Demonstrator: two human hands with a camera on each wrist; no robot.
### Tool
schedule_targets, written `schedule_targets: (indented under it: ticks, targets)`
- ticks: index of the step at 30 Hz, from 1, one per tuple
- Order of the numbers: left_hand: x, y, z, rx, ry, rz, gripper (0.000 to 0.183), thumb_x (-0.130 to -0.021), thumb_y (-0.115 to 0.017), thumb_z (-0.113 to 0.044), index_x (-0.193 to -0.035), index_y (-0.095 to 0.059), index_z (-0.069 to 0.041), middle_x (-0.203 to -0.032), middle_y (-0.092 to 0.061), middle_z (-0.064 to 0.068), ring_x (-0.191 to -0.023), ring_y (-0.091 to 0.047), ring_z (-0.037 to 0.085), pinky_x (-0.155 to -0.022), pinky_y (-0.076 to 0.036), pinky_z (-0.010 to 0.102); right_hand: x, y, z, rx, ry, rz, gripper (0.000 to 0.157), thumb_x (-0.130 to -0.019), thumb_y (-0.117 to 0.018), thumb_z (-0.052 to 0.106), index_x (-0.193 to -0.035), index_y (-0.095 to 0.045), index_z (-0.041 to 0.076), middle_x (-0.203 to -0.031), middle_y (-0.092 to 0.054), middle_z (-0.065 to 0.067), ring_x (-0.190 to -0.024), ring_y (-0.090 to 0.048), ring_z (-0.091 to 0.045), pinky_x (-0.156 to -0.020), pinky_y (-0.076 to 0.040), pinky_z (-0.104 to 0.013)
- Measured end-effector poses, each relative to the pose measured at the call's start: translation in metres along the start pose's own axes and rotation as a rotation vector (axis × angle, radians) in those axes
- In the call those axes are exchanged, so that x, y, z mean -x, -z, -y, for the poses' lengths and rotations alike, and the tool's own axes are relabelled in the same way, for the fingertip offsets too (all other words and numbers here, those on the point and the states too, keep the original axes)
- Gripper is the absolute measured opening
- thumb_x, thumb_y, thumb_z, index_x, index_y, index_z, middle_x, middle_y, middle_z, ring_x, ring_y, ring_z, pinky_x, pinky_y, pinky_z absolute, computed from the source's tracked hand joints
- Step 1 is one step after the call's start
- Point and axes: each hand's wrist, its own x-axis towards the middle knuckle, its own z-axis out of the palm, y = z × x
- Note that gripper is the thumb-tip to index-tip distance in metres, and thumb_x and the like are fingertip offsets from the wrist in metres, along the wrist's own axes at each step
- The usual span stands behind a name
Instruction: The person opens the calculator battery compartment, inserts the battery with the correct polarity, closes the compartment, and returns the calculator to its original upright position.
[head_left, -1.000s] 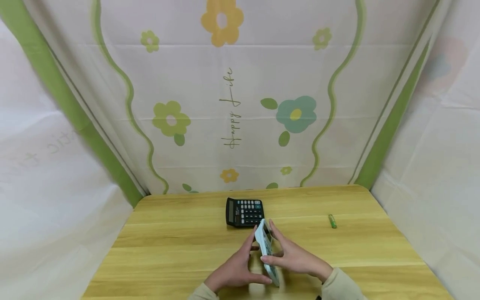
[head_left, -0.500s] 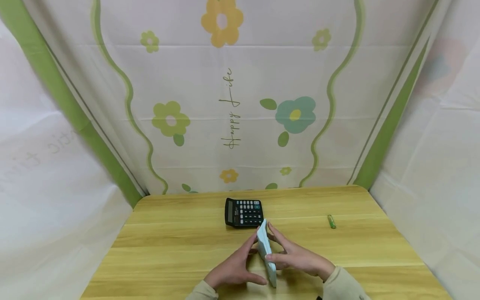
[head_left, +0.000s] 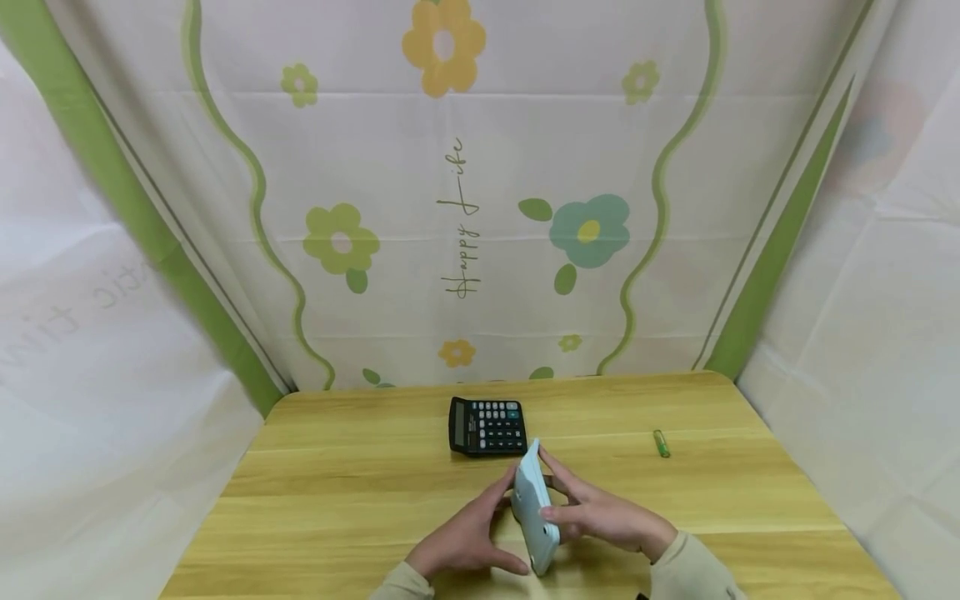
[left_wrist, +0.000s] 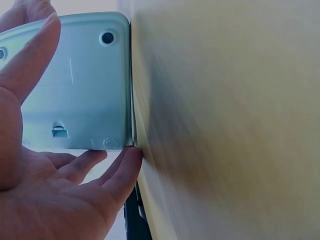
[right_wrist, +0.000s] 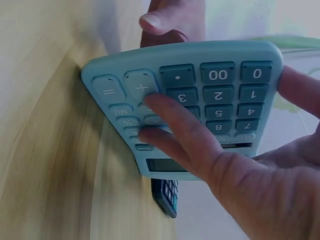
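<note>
A light blue calculator (head_left: pixel 536 517) stands tilted on its long side on the table, its back towards the left hand. My right hand (head_left: pixel 611 517) holds it, thumb at its upper edge and two fingers (right_wrist: pixel 187 130) across the keys. My left hand (head_left: pixel 471 533) touches the display end with its fingertips (left_wrist: pixel 125 167). The left thumb (left_wrist: pixel 37 55) is spread in front of the back cover and looks apart from it. Rubber feet and a battery-cover latch (left_wrist: pixel 59 132) show on that back. A black calculator (head_left: pixel 491 427) lies just beyond, keys up.
A small green cylinder (head_left: pixel 661 443), like a battery, lies at the right on the wooden table (head_left: pixel 337 483). A flower-printed curtain (head_left: pixel 480 250) rises behind the far edge, and white cloth (head_left: pixel 885 400) hangs on both sides.
The light blue calculator has turned about its long side: its keys faced the head view a second ago, now its back does. The left thumb has come away from its near end.
</note>
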Motion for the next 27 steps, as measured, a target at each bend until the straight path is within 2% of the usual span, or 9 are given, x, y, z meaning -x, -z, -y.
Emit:
schedule_targets:
  ticks: [9,18,27]
  targets:
    - [0.005,0.002,0.004,-0.004,0.018,-0.021,0.122,-0.061,-0.086,-0.048,-0.154,-0.009,-0.033,-0.152,-0.026,-0.004,-0.139,-0.031,0.02,-0.111,-0.036,0.038,0.004,0.007,-0.001,-0.031,0.019,-0.007,0.089,-0.098,-0.055,0.02,-0.153,0.014,0.026,-0.155,0.006,-0.03,-0.131,-0.038,-0.046,-0.094,-0.049,-0.051]
    - [0.005,0.0,0.004,-0.147,0.072,-0.085,0.125,-0.054,-0.087,-0.054,-0.154,-0.014,-0.031,-0.149,-0.03,-0.005,-0.133,-0.037,0.019,-0.109,-0.038,0.043,0.004,0.009,-0.008,0.007,0.052,-0.028,0.098,-0.091,-0.064,0.012,-0.153,0.012,0.012,-0.155,-0.001,-0.029,-0.134,-0.037,-0.043,-0.098,-0.048,-0.044]
    - [0.004,0.001,0.005,-0.223,0.106,-0.091,0.125,-0.052,-0.087,-0.057,-0.153,-0.02,-0.029,-0.151,-0.03,-0.008,-0.134,-0.035,0.021,-0.109,-0.038,0.045,0.003,0.013,-0.013,0.108,0.019,-0.079,0.101,-0.084,-0.07,0.008,-0.153,0.004,0.003,-0.153,-0.018,-0.028,-0.128,-0.045,-0.042,-0.095,-0.051,-0.042]
